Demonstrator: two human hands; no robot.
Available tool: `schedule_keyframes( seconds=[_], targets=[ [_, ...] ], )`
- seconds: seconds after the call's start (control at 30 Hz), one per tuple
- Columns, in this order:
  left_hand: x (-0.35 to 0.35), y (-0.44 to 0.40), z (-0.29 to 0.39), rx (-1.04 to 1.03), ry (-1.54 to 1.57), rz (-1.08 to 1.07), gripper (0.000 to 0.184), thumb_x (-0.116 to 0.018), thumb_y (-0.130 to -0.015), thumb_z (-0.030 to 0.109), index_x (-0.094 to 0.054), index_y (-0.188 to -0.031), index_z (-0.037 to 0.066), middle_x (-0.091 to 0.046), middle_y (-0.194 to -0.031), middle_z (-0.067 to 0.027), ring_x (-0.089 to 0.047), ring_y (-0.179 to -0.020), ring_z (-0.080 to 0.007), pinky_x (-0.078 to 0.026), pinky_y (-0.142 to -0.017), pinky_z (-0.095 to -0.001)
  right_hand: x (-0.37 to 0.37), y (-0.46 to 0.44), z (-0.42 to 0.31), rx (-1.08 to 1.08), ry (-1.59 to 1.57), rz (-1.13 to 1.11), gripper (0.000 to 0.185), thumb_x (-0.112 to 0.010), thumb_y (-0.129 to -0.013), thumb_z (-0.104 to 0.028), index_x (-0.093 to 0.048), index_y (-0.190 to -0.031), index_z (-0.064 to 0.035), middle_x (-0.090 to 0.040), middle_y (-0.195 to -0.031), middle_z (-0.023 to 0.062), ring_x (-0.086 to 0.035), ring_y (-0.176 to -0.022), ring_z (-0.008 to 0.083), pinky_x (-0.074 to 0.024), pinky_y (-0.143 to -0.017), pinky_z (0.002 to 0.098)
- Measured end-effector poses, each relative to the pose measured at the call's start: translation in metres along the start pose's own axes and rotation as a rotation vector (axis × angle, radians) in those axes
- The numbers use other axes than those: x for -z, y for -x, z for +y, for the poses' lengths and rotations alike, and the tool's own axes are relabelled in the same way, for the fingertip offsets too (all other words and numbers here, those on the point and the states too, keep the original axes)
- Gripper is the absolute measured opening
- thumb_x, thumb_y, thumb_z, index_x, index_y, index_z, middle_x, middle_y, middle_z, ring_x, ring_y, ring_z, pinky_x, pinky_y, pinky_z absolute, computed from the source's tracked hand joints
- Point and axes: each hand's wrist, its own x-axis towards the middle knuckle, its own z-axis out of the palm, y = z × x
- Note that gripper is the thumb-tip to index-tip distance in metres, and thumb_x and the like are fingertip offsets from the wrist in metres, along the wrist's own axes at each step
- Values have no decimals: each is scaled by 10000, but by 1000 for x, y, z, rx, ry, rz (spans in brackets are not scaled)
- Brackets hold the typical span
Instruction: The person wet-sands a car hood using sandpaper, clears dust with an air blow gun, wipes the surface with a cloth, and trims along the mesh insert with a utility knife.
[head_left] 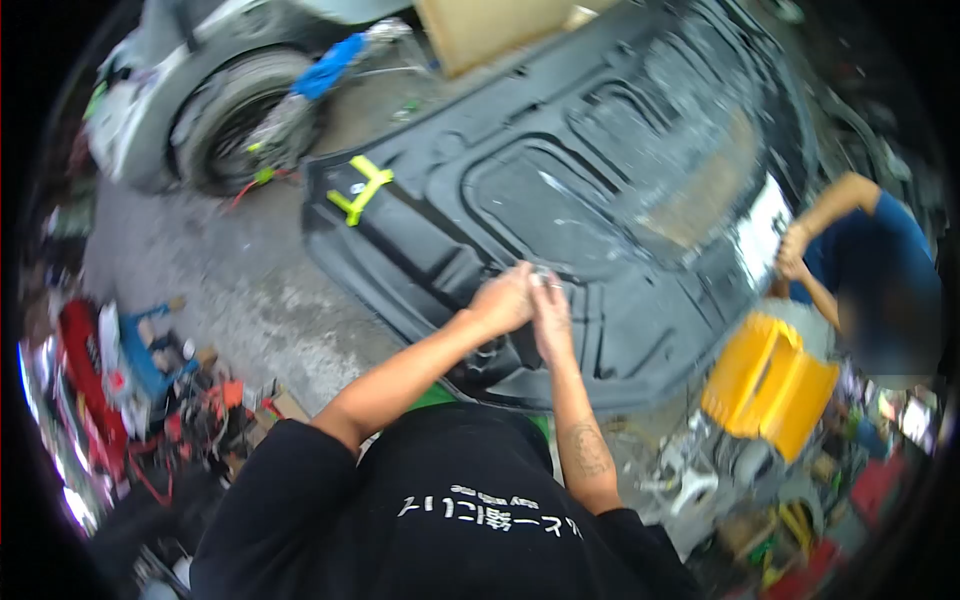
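A large black car hood (500, 185) lies with its ribbed underside up in front of me. My left hand (503, 300) and my right hand (550, 312) meet over its near part, fingertips close together. Both hands look closed in a pinch. A small pale spot shows between the fingertips, but blur hides what it is. Strips of yellow-green tape (362, 188) stick to the hood's left corner.
On the right a co-worker in blue (870, 255) bends at the hood's edge, hands together. Near them is a yellow plastic piece (770, 385). A car wheel (245, 115) stands at upper left. Assorted parts, including a red panel (90, 355), clutter the left floor.
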Motion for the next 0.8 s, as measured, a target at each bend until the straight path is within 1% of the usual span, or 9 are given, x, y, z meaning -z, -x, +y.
schedule_keyframes(
  seconds=[0.07, 0.1, 0.23, 0.27, 0.3, 0.37, 0.47, 0.63, 0.8],
  targets=[
    [11, -9, -31, -13, -43, 36, 363, -570, -960, 299, -566, -1061, -50, -660, -838, -303, -646, -860, -504, -516, -716, -547, -10, 10, -10, -18, -46, -122, 676, -617, -1005, -338, -341, -1527, -7, -487, -1459, 117, -503, -1300, 202, -428, -1065, 323],
    [27, -13, -28, -13, -22, 65, 384, -582, -972, 327, -569, -966, -56, -649, -818, -316, -644, -863, -498, -512, -706, -536, -17, 14, -22, -27, 22, -70, 631, -600, -1013, -331, -384, -1502, 5, -507, -1439, 130, -513, -1297, 203, -449, -1047, 323],
    [41, -48, -10, -50, -192, 45, 378, -563, -974, 312, -610, -949, -62, -656, -810, -320, -647, -815, -504, -519, -694, -545, -1, -22, -12, 377, 734, 247, 495, -566, -1010, -244, -494, -1394, 59, -553, -1379, 229, -532, -1291, 359, -411, -1094, 406],
    [28, -55, -2, -96, -212, 11, 372, -543, -971, 297, -612, -942, -67, -660, -812, -321, -657, -806, -494, -527, -698, -547, 4, -29, -14, 511, 817, 301, 441, -541, -1005, -198, -523, -1356, 69, -557, -1364, 252, -488, -1311, 436, -368, -1129, 432],
    [11, -61, 9, -138, -233, -22, 368, -523, -968, 282, -614, -934, -73, -664, -815, -322, -666, -798, -485, -536, -701, -550, 19, -41, -9, 563, 989, 336, 471, -508, -993, -175, -477, -1403, 56, -498, -1442, 234, -399, -1391, 428, -299, -1167, 501],
    [-22, -72, 33, -188, -271, -68, 341, -512, -934, 236, -641, -905, -79, -678, -827, -313, -692, -803, -454, -567, -726, -526, 51, -50, -15, 511, 1429, 410, 558, -485, -978, -201, -389, -1478, 27, -368, -1559, 192, -257, -1479, 405, -185, -1193, 585],
    [-54, -83, 53, -195, -265, -108, 293, -527, -920, 203, -643, -913, -66, -687, -866, -297, -701, -831, -435, -575, -747, -505, 95, -63, -22, 323, 1727, 446, 640, -464, -981, -289, -308, -1534, -8, -230, -1641, 112, -115, -1526, 385, -70, -1200, 621],
    [-51, -84, 54, -109, -347, -51, 302, -594, -928, 241, -642, -909, -57, -690, -878, -291, -697, -837, -443, -570, -754, -509, 115, -62, -18, 298, 1701, 348, 658, -465, -994, -346, -303, -1542, -19, -226, -1644, 100, -123, -1523, 388, -61, -1200, 623],
    [-24, -114, 7, 65, -362, 215, 260, -532, -958, 192, -602, -918, -56, -687, -848, -296, -692, -815, -461, -566, -739, -525, 112, -61, -16, 385, 1629, 382, 674, -458, -1008, -395, -309, -1537, -4, -226, -1642, 123, -117, -1524, 389, -57, -1207, 606]
  ],
)
